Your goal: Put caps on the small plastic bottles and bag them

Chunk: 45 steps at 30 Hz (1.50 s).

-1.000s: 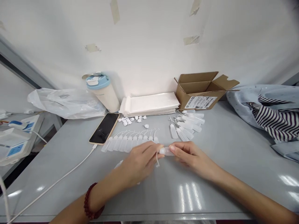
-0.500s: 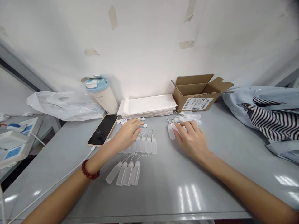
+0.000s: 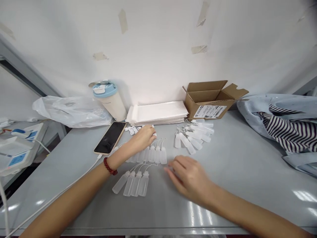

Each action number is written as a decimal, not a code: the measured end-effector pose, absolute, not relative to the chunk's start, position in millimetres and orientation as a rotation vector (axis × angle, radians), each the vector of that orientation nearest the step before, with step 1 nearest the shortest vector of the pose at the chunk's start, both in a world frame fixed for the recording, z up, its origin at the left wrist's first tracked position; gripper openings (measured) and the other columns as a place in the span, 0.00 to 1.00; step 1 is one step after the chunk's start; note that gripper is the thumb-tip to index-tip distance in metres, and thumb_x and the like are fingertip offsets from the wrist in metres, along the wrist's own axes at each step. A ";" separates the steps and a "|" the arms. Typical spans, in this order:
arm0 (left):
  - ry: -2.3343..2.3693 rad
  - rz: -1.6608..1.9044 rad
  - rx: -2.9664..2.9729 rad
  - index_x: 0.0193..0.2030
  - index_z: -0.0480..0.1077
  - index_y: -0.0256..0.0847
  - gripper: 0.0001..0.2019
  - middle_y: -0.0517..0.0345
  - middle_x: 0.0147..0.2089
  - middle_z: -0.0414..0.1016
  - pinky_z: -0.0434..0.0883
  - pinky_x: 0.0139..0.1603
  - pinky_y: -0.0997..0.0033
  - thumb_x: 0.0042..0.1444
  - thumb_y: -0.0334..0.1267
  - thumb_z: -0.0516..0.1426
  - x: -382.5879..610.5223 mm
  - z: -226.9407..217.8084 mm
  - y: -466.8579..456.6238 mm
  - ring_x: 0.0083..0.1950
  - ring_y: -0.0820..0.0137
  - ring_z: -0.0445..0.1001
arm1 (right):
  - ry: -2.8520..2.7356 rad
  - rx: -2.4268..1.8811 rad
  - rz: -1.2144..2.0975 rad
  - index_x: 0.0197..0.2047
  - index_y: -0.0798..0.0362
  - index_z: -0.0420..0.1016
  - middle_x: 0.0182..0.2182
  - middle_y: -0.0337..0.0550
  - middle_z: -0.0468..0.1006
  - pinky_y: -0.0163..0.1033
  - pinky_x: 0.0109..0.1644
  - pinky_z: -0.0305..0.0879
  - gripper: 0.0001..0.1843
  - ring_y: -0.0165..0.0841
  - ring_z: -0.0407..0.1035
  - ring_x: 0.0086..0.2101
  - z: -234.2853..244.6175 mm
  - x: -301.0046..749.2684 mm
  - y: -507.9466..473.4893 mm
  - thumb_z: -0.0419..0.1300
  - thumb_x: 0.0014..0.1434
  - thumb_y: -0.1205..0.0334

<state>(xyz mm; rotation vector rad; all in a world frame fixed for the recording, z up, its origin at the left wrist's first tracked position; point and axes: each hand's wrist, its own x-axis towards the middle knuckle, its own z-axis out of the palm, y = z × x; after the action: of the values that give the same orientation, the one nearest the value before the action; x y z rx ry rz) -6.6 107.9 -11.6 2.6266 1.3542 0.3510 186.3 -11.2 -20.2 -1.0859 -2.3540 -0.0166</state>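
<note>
My left hand [image 3: 143, 137], bent downward with its fingers drawn together, is at the small white caps [image 3: 131, 130]. One white cap [image 3: 155, 134] shows at its fingertips. Below that wrist lies a row of translucent squeeze bottles [image 3: 152, 154], each with a thin strap at its neck; the hand and forearm hide part of it. A nearer group of similar bottles [image 3: 135, 185] lies fanned out on the table. My right hand [image 3: 190, 175] is right of both groups, thumb stretched toward them and fingers curled. Motion blurs its fingertips, and I cannot see whether anything is in them.
A loose bottle pile [image 3: 194, 135] lies before an open cardboard box [image 3: 210, 109]. White envelopes [image 3: 158, 112] are stacked against the wall, beside a tumbler [image 3: 110, 100] and a plastic bag [image 3: 71, 110]. A phone [image 3: 110, 138] trails its cable. Cloth [image 3: 277, 122] lies at right.
My right hand has left the bottle pile and come nearer and to the left. My left hand has shifted slightly right, its fingers closing at the caps.
</note>
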 end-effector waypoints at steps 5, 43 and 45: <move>1.453 0.486 2.533 0.38 0.69 0.37 0.08 0.50 0.39 0.74 0.68 0.43 0.63 0.59 0.36 0.51 -10.3 0.7 85.7 0.43 0.61 0.72 | -2.626 -1.138 0.243 0.20 0.55 0.71 0.14 0.40 0.70 0.38 0.21 0.40 0.23 0.27 0.57 0.14 -12.0 156.9 -29.0 0.47 0.64 0.61; 1.494 1.012 2.083 0.36 0.70 0.38 0.05 0.59 0.32 0.74 0.67 0.33 0.75 0.54 0.37 0.57 -19.3 16.6 38.4 0.33 0.73 0.70 | -2.315 -0.979 1.049 0.22 0.53 0.59 0.19 0.34 0.62 0.31 0.24 0.52 0.13 0.23 0.55 0.20 -15.8 190.3 -10.7 0.54 0.56 0.60; 1.478 0.984 1.967 0.36 0.71 0.38 0.07 0.59 0.32 0.73 0.67 0.34 0.75 0.55 0.39 0.57 -20.4 20.6 37.7 0.34 0.72 0.70 | -2.180 -0.973 1.086 0.25 0.55 0.65 0.20 0.37 0.65 0.31 0.27 0.56 0.11 0.25 0.59 0.22 -12.1 198.1 -7.2 0.54 0.58 0.60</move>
<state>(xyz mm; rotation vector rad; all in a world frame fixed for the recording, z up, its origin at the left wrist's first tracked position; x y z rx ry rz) -20.4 37.7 20.6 1.9672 1.4776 0.9841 198.1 -7.2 -12.1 -0.9734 -2.1805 1.0858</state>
